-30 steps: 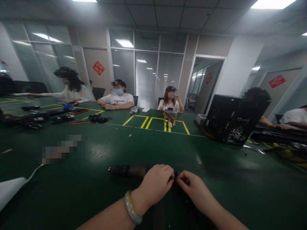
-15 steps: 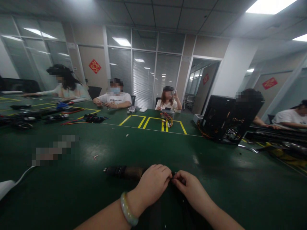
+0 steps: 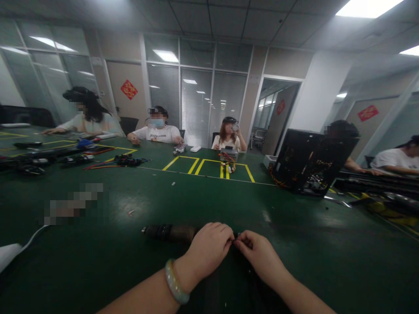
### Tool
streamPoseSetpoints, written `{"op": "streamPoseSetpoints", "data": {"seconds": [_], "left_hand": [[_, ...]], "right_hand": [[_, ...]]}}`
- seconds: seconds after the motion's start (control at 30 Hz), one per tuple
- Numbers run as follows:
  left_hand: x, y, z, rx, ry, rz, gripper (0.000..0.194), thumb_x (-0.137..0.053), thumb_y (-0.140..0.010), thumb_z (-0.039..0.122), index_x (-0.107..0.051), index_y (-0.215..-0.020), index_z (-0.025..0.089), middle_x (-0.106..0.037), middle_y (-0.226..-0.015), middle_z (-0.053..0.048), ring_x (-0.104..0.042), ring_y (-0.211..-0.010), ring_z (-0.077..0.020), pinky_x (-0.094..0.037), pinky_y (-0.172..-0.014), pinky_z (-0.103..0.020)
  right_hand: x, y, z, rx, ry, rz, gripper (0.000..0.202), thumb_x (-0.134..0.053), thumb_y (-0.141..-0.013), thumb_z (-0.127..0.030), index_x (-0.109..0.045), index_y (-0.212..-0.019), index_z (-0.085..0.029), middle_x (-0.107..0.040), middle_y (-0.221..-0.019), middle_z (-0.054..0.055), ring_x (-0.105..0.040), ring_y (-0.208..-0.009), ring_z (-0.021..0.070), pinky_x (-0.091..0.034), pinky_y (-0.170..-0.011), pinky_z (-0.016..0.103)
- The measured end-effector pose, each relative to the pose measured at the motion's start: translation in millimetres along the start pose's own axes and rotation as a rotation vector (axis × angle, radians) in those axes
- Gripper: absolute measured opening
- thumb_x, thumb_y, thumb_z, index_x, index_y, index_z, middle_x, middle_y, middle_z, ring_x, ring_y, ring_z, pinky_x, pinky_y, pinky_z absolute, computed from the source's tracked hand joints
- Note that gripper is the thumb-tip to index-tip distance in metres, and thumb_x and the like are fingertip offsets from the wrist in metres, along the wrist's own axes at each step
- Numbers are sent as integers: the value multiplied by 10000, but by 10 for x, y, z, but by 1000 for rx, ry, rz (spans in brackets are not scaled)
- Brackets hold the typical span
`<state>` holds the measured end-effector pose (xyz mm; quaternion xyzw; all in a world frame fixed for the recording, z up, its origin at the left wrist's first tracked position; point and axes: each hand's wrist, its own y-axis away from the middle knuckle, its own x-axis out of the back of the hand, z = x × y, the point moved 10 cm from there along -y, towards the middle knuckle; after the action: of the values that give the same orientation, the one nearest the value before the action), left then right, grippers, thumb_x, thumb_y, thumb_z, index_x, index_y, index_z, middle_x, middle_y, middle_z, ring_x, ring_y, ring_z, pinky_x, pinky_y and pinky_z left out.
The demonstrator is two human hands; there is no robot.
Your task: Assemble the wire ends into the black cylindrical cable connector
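Observation:
A dark cylindrical tool, looking like a power tool (image 3: 178, 234), lies on the green tabletop with its narrow metal tip toward the left. Over its right part rests my left hand (image 3: 211, 248), fingers curled round it; a pale bangle (image 3: 175, 281) circles that wrist. Close to the left fingertips, my right hand (image 3: 258, 250) pinches thumb and forefinger together at the tool's right end. What sits between those fingers is too small and dark to make out. A dark shape below the hands merges with the table.
A black computer case (image 3: 303, 163) stands at the right. Bundled cables (image 3: 121, 160) lie at the left, and a power supply (image 3: 229, 152) with wires sits across the table. Yellow tape (image 3: 180, 158) marks the surface. Several people sit around the far side. A white cord (image 3: 31, 239) runs at left.
My hands stay at the tool's right end, with only slight finger movement. The masked person across the table has moved one hand toward a small object on the table.

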<state>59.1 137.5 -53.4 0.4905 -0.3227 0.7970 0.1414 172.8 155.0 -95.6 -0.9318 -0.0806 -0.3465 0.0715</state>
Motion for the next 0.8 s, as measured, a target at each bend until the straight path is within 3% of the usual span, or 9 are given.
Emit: {"op": "streamPoseSetpoints", "data": {"seconds": [0.37, 0.57, 0.8], "left_hand": [[17, 9, -49, 52, -12, 21, 101, -613, -858, 211, -581, -952, 196, -617, -935, -15, -576, -892, -200, -435, -819, -335], [-20, 0, -42, 15, 0, 4, 54, -592, -867, 160, -580, -905, 197, -620, -922, -5, -568, -892, -191, -425, -824, -335], [15, 13, -3, -9, 4, 6, 104, -594, -834, 133, -560, -912, 192, -612, -951, -15, -561, -924, -204, -418, -856, -354]], "right_hand": [[3, 9, -6, -4, -37, 0, 179, -559, -886, -312, -661, -804, -190, -676, -729, -8, -610, -684, 159, -387, -573, 215], [-20, 15, -30, -6, 25, -23, 136, -563, -885, -285, -659, -823, -210, -680, -761, -11, -620, -702, 161, -385, -583, 225], [107, 62, -253, 72, 306, 100, 88, -645, -835, -302, -629, -790, -228, -625, -819, 11, -590, -742, 196, -393, -642, 281]]}}
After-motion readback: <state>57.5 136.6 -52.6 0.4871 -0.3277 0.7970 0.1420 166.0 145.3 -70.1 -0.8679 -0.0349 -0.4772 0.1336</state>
